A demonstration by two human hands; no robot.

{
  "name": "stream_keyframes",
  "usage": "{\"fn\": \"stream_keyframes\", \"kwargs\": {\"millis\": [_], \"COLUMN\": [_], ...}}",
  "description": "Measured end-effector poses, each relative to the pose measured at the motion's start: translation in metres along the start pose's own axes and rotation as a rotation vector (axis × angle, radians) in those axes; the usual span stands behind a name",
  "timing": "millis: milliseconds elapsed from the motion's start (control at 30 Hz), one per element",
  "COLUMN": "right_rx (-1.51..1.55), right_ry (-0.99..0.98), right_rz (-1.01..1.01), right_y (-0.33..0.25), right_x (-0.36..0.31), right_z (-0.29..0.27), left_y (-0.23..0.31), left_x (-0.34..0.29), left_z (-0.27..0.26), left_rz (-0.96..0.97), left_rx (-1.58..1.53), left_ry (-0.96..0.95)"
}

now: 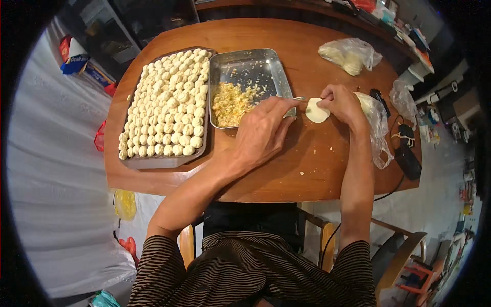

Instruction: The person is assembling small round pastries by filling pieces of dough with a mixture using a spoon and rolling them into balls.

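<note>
My right hand [341, 104] holds a round white dough wrapper [316, 110] just above the wooden table [286, 169]. My left hand [262, 130] grips a thin metal utensil [298, 98] whose tip reaches toward the wrapper. Just left of the hands stands a metal tray [255, 64] with yellowish chopped filling [231, 104] heaped in its near-left corner. Further left, a dark tray [158, 162] is packed with several rows of finished pale dumplings [169, 105].
An open plastic bag with more wrappers [376, 123] lies beside my right hand. Another bag of dough pieces [350, 53] sits at the far right of the table. A black cable and adapter [406, 153] lie at the right edge. Wooden chairs [404, 250] stand below right.
</note>
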State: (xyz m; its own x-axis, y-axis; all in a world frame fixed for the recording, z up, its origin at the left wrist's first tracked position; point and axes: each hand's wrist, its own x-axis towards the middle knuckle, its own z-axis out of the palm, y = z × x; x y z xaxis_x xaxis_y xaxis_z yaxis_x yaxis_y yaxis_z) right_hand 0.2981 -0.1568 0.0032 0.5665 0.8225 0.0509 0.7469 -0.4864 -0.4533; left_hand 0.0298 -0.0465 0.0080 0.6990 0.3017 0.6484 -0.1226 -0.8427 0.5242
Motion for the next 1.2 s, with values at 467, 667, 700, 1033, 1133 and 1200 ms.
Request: {"fn": "stream_keyframes", "kwargs": {"millis": [467,667,700,1033,1133,1200], "right_rx": [0.069,0.13,0.174,0.635,0.343,0.271], "right_ry": [-0.087,0.008,0.087,0.366,0.338,0.302], "right_rz": [0.021,-0.052,-0.098,-0.382,-0.596,-0.726], "right_y": [0.01,-0.004,-0.006,-0.105,-0.123,-0.124], "right_x": [0.004,0.003,0.001,-0.026,-0.039,-0.039], "right_z": [0.007,-0.001,-0.003,0.023,0.027,0.026], "left_y": [-0.009,-0.009,-0.008,-0.017,-0.021,-0.027], "left_x": [-0.014,-0.015,-0.015,-0.01,-0.001,0.003], "left_z": [0.009,0.008,0.007,0.007,-0.013,-0.014], "left_rz": [0.038,0.087,0.08,-0.753,-0.797,-0.856], "left_rx": [-0.091,-0.109,-0.132,-1.321,-1.486,-1.535], "left_ry": [-0.023,0.056,0.065,-0.143,0.027,0.111]}}
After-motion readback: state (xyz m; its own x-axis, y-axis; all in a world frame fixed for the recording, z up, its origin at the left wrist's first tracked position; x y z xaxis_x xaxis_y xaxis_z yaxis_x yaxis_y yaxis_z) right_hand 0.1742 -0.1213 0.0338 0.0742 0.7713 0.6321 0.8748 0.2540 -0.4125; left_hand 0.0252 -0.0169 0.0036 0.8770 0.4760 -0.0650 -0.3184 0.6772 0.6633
